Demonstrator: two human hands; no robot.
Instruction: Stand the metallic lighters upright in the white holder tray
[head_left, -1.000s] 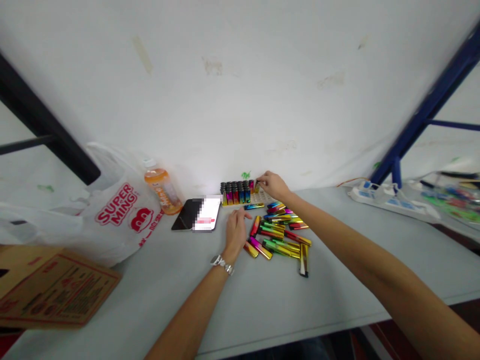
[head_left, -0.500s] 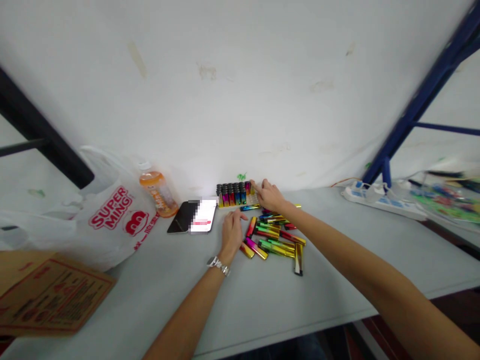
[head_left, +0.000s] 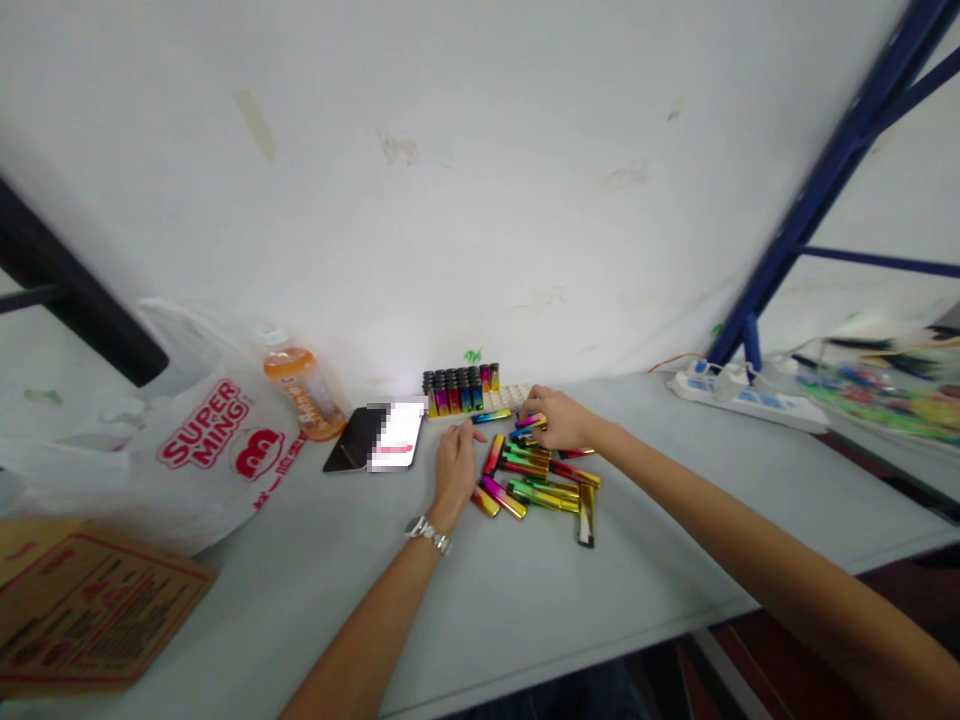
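Several shiny, multicoloured lighters (head_left: 454, 392) stand upright in close rows at the left end of a white tray (head_left: 517, 394), against the wall. More lighters (head_left: 544, 494) lie loose in a heap on the table in front of it. At the heap's far side, my right hand (head_left: 556, 418) has its fingers closed around a pink-and-gold lighter (head_left: 531, 421). My left hand (head_left: 456, 460) rests on the table left of the heap, thumb apart from the fingers, holding nothing. One blue-and-gold lighter (head_left: 492, 416) lies along the tray's front edge.
A phone (head_left: 394, 437) with a lit screen lies left of my left hand. Farther left are an orange drink bottle (head_left: 304, 390), a white plastic bag (head_left: 187, 470) and a cardboard box (head_left: 105, 605). A white power strip (head_left: 750, 398) lies right, by a blue metal post (head_left: 810, 210).
My right hand has moved from the upright lighters on the tray down to the loose heap and closed on a lighter there. My left hand stays put. The view has shifted slightly.
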